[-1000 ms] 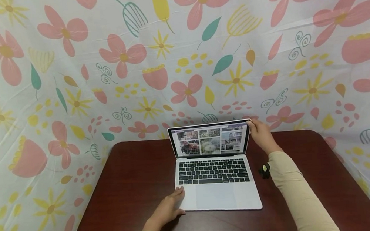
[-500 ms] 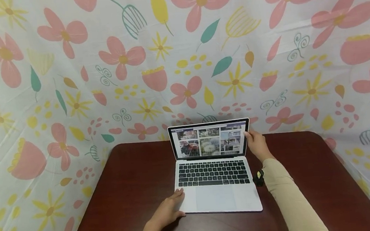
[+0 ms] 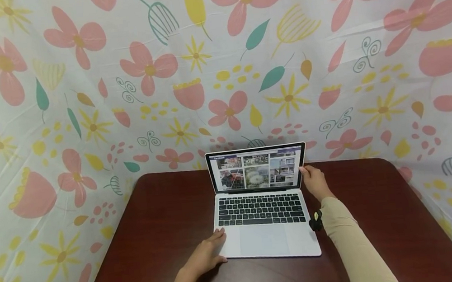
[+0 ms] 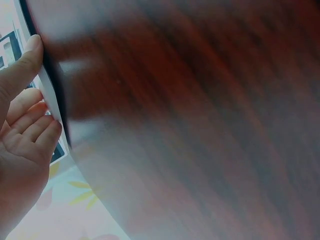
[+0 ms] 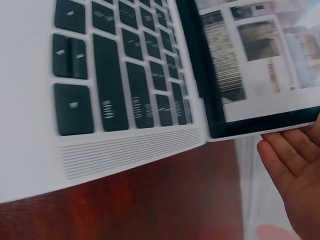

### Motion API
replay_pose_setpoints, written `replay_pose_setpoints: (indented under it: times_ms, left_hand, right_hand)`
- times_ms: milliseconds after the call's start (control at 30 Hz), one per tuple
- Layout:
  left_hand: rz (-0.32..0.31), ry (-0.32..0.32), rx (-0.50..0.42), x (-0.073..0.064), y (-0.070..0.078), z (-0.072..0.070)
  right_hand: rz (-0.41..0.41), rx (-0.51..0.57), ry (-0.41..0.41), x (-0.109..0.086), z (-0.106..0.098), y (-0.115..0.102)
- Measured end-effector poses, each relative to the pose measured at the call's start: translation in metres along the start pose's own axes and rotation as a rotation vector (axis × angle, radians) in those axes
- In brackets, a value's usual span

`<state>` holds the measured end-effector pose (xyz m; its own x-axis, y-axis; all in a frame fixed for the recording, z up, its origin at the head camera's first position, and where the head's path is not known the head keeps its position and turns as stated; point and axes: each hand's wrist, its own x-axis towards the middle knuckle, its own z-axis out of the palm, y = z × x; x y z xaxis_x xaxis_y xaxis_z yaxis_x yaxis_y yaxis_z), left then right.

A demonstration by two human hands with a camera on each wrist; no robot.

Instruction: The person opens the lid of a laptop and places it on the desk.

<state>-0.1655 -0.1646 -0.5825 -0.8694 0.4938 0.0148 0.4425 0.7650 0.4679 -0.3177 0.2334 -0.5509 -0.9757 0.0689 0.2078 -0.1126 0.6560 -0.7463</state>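
A silver laptop (image 3: 262,242) stands unfolded on the dark red-brown table, its lit screen (image 3: 255,174) showing a page of pictures. At its front left corner, my left hand (image 3: 204,256) holds the edge with the fingers along the side and the thumb at the front. The left wrist view shows this hand (image 4: 25,155) with thumb and fingertips against the laptop's thin edge. My right hand (image 3: 315,182) grips the right edge of the screen lid, thumb towards the front. In the right wrist view, the right hand's (image 5: 302,180) fingers reach behind the lid, their tips hidden.
The glossy table (image 3: 167,210) has rounded back corners and extends on both sides of the laptop. A white cloth (image 3: 103,94) with pink, yellow and green flowers hangs close behind the table and around its sides. A small black device (image 3: 316,221) sits at the right wrist.
My right hand has slid from the lid's top right corner down to the middle of its right edge. The left hand and the laptop stay where they were.
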Motion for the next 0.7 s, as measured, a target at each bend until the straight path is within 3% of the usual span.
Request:
replay_pose_setpoints:
  times_ms: [267,500,700]
  left_hand:
    - [0.020,0.011,0.001,0.000,-0.001,0.000]
    - [0.030,0.014,0.003,0.002,-0.002,0.001]
    - [0.023,0.017,0.002,0.001,-0.003,0.001]
  right_hand:
    - [0.041,0.011,-0.053,-0.008,0.010,0.015]
    - [0.013,-0.006,-0.031,-0.007,0.015,0.021]
    - [0.038,-0.026,-0.010,-0.004,0.018,0.017]
